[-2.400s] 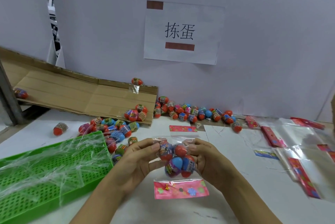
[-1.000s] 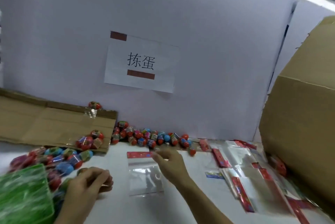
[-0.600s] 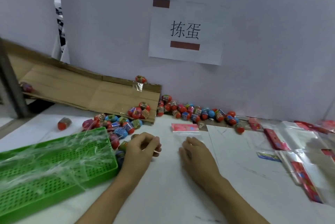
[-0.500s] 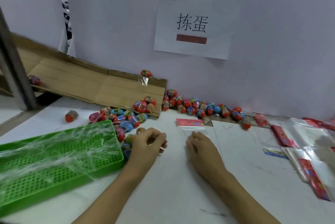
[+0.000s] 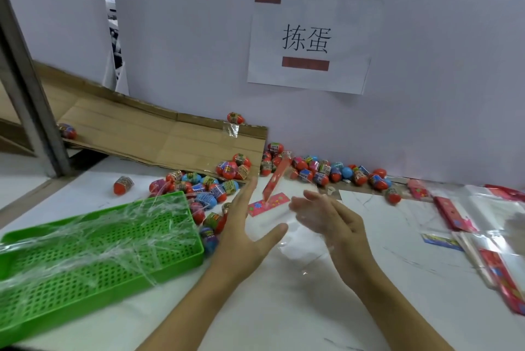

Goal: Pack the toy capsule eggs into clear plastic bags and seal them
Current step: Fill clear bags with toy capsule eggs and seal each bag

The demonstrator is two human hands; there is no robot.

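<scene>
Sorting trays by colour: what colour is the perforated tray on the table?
Bright green tray, seen in the head view.

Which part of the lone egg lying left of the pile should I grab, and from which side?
Judging by its pose, take the lone egg across its wrapped middle band, coming straight down from above. It lies on its side on the white table, apart from the pile of eggs, with bare table around it, so thumb and fingers should fit on either flank.

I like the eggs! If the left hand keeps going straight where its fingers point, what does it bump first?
Probably the loose eggs on the cardboard's edge, past the left hand; depth is unclear.
</scene>
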